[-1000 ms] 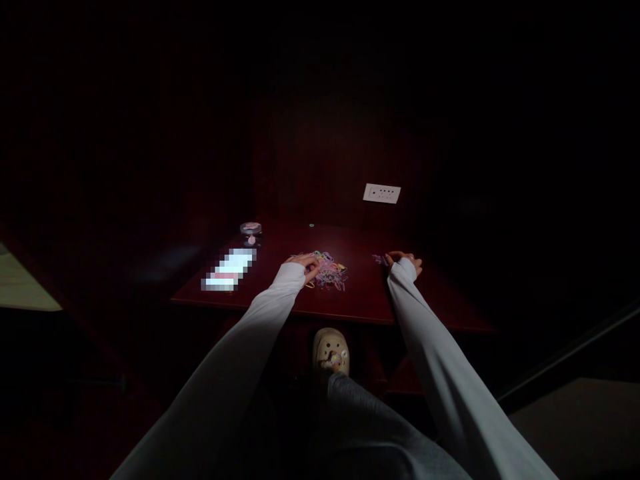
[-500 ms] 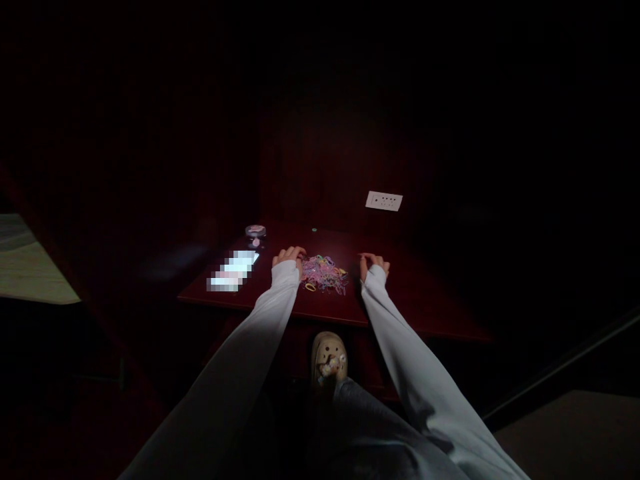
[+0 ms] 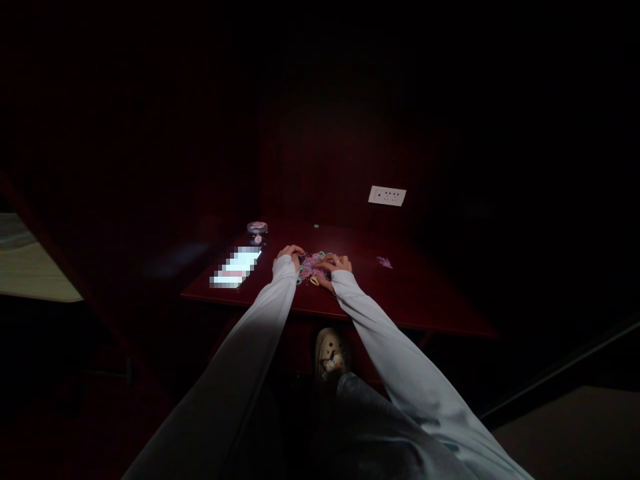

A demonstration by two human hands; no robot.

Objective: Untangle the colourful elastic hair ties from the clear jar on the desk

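Note:
A pile of small colourful bands [image 3: 311, 272], mostly pink and purple with a few green and yellow, lies on the dark red table [image 3: 400, 293]. My left hand [image 3: 289, 255] rests at the pile's left edge, fingers curved; whether it holds any band is hidden. Over the right side of the pile is my right hand [image 3: 337, 268], its thumb and fingers spread apart among the bands. A small purple cluster of bands [image 3: 385, 262] lies apart, to the right of my right hand.
A bright phone [image 3: 236, 268], its screen blurred out, lies at the left. Behind it stands a clear round container [image 3: 257, 232]. One green band [image 3: 317, 226] lies near the back. A white socket plate [image 3: 387, 195] is on the back wall. A shoe [image 3: 331, 350] shows below the table.
My right hand has moved left onto the pile. A purple cluster now shows where the table was bare, right of the hand. My left hand has hardly moved.

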